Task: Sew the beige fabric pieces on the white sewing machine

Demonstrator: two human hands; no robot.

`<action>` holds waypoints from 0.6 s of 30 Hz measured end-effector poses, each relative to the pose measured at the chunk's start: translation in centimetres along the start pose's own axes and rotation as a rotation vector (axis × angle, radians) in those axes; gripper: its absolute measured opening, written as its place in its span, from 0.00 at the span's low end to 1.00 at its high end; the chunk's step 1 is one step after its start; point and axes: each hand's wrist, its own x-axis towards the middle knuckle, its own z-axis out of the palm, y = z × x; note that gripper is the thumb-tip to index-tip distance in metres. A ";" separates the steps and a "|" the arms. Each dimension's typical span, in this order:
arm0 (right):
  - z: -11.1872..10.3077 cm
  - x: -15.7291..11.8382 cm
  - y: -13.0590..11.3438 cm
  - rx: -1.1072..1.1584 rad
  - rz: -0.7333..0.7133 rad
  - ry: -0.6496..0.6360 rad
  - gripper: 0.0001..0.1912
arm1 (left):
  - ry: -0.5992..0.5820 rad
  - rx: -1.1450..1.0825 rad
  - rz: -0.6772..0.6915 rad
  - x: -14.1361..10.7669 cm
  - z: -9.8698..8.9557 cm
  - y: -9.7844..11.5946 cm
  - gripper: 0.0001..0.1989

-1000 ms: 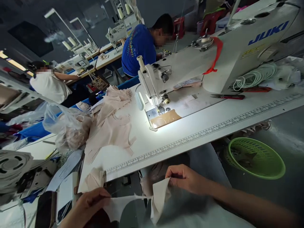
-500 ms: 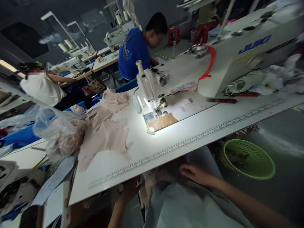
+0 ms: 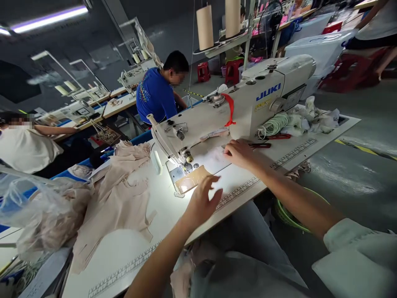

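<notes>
My left hand (image 3: 203, 202) is raised over the front of the sewing table, just before the tan plate cover (image 3: 189, 180) of the sewing machine (image 3: 214, 111). Its fingers are bent but apart, with nothing in them. My right hand (image 3: 241, 154) rests on the table beside the machine arm, fingers curled downward at a whitish patch (image 3: 214, 159), paper or cloth. What its fingertips hold, if anything, is hidden. Thread snips (image 3: 262, 145) lie just behind that hand, partly covered by it. Beige cut fabric pieces (image 3: 114, 211) are stacked left of the needle. More beige cloth (image 3: 181, 275) lies at my lap.
A clear bag (image 3: 52, 215) of beige cloth stands at the left. Printed ruler tape (image 3: 130, 267) runs along the front edge. Pale green cord (image 3: 276, 124) lies coiled at the right. A green basket (image 3: 291, 221) is below. A co-worker in blue (image 3: 155, 95) sits beyond the machine.
Both my hands have risen from my lap to above the tabletop, the right one reaching beside the machine arm. The view has turned right and up.
</notes>
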 end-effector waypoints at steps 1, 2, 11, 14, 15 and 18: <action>0.2 -0.1 0.2 0.052 -0.024 0.002 0.06 | 0.097 0.059 0.006 2.2 0.8 -1.5 0.15; 0.4 -0.3 0.5 0.118 -0.044 0.011 0.05 | 0.192 0.129 -0.001 4.1 1.5 -3.0 0.14; 1.0 -0.4 1.8 0.748 -0.096 0.023 0.09 | 0.414 0.226 -0.233 11.1 2.9 -5.9 0.04; 0.2 -0.7 1.3 0.859 -0.062 -0.041 0.17 | 0.398 0.004 -0.231 9.5 2.2 -4.8 0.07; -0.1 -0.9 1.0 0.892 -0.056 -0.067 0.20 | 0.371 -0.098 -0.240 8.6 1.9 -4.4 0.09; -1.1 -1.8 -0.5 0.946 -0.076 -0.170 0.24 | 0.284 -0.337 -0.300 5.4 0.7 -3.6 0.17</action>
